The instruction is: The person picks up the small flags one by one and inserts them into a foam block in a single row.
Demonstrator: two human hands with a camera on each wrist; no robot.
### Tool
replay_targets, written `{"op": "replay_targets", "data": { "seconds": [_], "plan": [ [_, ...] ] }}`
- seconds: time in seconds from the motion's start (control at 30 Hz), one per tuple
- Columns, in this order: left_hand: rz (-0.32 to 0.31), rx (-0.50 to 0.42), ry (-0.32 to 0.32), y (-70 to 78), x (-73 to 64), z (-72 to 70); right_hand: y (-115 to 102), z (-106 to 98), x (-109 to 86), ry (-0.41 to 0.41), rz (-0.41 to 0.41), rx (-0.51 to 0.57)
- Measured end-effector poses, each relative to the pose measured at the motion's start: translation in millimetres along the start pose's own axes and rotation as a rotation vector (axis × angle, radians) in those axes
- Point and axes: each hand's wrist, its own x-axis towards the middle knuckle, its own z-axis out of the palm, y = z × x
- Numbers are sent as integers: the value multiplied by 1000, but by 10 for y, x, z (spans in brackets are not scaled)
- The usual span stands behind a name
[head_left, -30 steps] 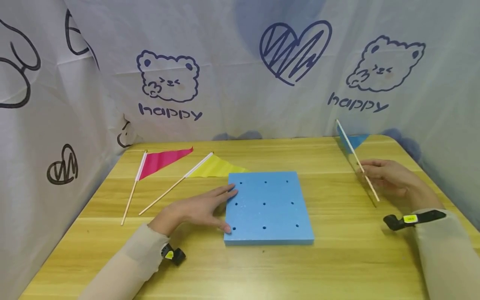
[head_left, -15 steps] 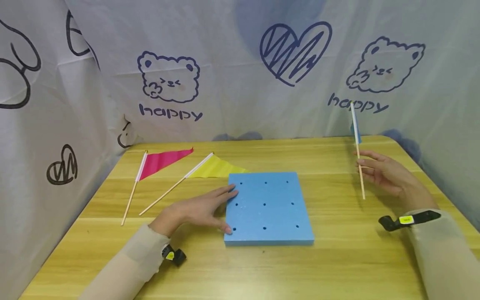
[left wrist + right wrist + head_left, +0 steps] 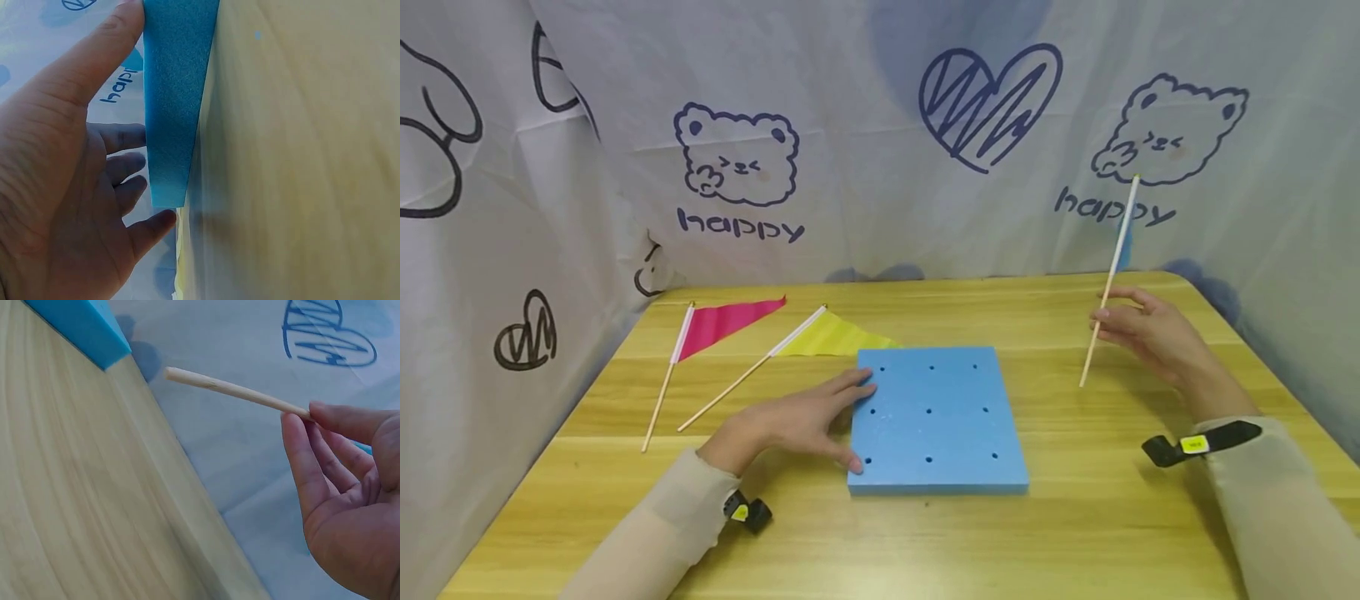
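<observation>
A small blue flag (image 3: 1124, 243) on a wooden stick is pinched between the thumb and fingers of my right hand (image 3: 1157, 337), right of the board. Its stick leans, top to the right, and the cloth is mostly hidden behind the pole. In the right wrist view the bare lower end of the stick (image 3: 231, 389) juts out past my fingertips. My left hand (image 3: 801, 417) rests with spread, relaxed fingers on the left edge of a blue foam board (image 3: 955, 387) with rows of small holes. From the left wrist view, the thumb and fingertips touch the board's side (image 3: 178, 94).
A pink flag (image 3: 722, 323) and a yellow flag (image 3: 827, 333) lie on the wooden table (image 3: 1000, 542) left of the board. The yellow cloth's tip reaches behind the board's back corner. A white printed curtain (image 3: 865, 150) hangs around the table's back and sides.
My right hand has lifted the blue flag and moved it slightly left, turning its stick from leaning left to upright, then leaning right. My left hand stays on the board.
</observation>
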Motion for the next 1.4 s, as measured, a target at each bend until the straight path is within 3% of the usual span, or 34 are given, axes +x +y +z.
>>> {"op": "replay_targets", "data": {
  "seconds": [0.13,0.27,0.37,0.47,0.7,0.9,1.03,1.4],
  "plan": [
    [10,2,6,1,10,0,-34,148,5,67,-58,-127],
    [9,2,7,3,15,3,-42,280,14,156,-74,-312],
    [7,4,2,2,9,5,-28,345,22,183,-89,-393],
    [0,0,-4,6,2,8,-8,383,35,192,-112,-421],
    [1,-10,-7,8,3,10,5,497,74,170,-233,-373],
    [11,3,-1,1,24,-1,-37,711,117,214,-297,-563],
    [22,41,12,-8,22,-12,-27,846,173,234,-314,-630],
    [55,198,36,-9,24,-19,64,1106,351,206,-402,-620]
  ]
}}
